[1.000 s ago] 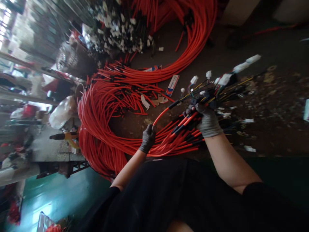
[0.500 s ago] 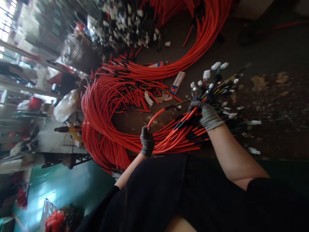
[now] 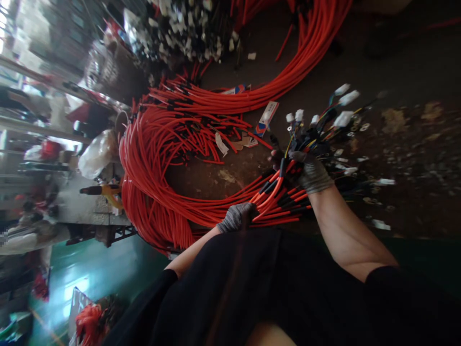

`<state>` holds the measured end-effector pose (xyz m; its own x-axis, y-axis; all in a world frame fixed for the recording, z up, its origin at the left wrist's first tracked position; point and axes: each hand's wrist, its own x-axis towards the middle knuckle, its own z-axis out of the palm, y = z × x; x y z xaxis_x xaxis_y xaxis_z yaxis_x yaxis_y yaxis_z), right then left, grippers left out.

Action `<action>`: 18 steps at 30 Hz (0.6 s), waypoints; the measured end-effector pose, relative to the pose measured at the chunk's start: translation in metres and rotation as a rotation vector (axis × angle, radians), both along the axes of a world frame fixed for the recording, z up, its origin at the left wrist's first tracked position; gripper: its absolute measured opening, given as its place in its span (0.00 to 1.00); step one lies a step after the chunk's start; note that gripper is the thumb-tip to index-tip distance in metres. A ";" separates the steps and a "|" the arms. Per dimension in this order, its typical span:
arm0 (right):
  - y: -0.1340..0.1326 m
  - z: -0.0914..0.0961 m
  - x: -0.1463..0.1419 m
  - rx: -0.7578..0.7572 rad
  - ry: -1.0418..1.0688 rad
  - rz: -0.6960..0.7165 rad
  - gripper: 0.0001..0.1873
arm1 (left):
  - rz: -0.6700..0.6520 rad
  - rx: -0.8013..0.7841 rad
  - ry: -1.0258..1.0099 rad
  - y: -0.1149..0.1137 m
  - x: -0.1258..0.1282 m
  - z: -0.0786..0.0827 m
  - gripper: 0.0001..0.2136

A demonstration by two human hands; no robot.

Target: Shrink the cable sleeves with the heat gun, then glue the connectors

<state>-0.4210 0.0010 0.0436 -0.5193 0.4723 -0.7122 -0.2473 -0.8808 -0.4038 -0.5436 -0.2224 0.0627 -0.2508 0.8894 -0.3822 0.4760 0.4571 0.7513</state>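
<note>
My right hand (image 3: 311, 170), in a grey glove, is closed round the end of a bundle of red sleeved cables (image 3: 281, 194). Thin coloured wires with white connectors (image 3: 342, 103) fan out beyond its fingers. My left hand (image 3: 237, 217), also gloved, is closed on the same red bundle closer to my body, near the table's front edge. The cables run from both hands into a large red coil (image 3: 151, 158) lying on the dark worktable (image 3: 414, 158).
More red cable loops (image 3: 306, 53) and a pile of white connectors (image 3: 187, 33) lie at the far side. Paper labels (image 3: 265, 117) sit mid-table. An orange-handled tool (image 3: 103, 191) rests on a bench to the left. Small scraps litter the right side.
My left hand has let the single raised red cable down and slid toward my body, onto the bundle. My right hand has kept its grip and tilted slightly.
</note>
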 end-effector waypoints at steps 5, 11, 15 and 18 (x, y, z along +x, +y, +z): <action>-0.004 0.009 -0.002 0.014 0.016 -0.088 0.18 | -0.216 -0.021 -0.122 0.029 -0.022 0.026 0.14; -0.008 0.038 -0.014 0.177 0.034 -0.039 0.23 | -0.132 -0.059 -0.002 0.121 -0.014 0.055 0.18; -0.011 0.051 -0.022 0.228 -0.057 -0.044 0.23 | -0.271 -0.136 0.319 0.143 0.001 0.061 0.22; -0.014 0.053 -0.023 0.259 -0.074 -0.111 0.23 | -0.360 -0.194 0.414 0.128 0.005 0.063 0.21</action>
